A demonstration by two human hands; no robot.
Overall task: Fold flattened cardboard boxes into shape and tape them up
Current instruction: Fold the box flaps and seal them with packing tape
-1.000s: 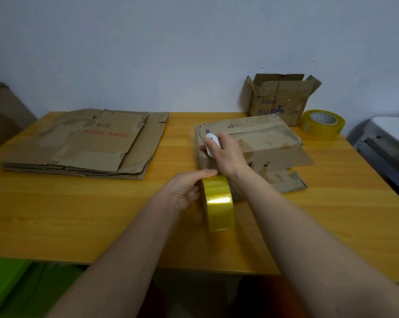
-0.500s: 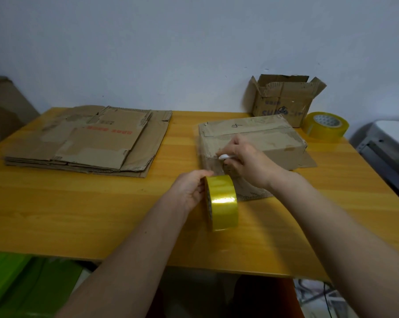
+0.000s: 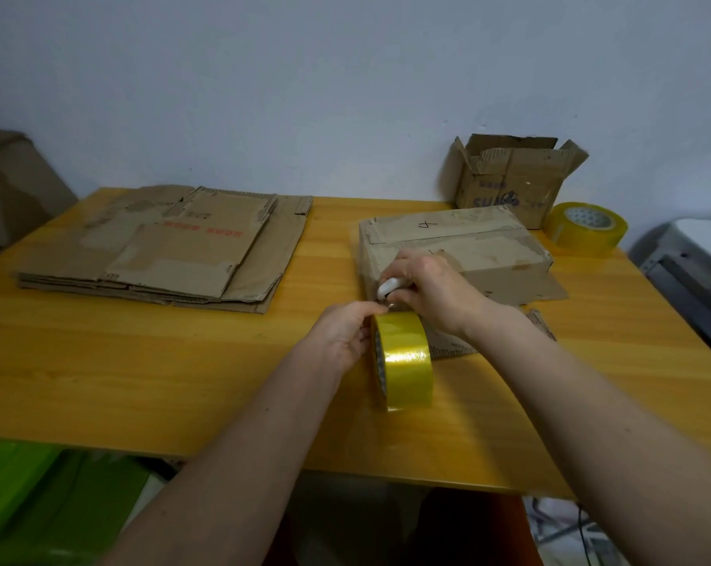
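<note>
Yellow table (image 3: 141, 381), grey wall. Left hand (image 3: 341, 337) grips tape roll (image 3: 405, 361); right hand (image 3: 423, 288) pinches white cutter (image 3: 387, 288) at box (image 3: 468, 247). Taping step; next, probably sever tape.

The yellow plastic tape roll (image 3: 405, 359) shines glossy; the folded brown cardboard box (image 3: 460, 249) looks matt and scuffed — rough, torn paper patches — on a smooth orange wood-grain surface (image 3: 141, 373) with a slight sheen.
</note>
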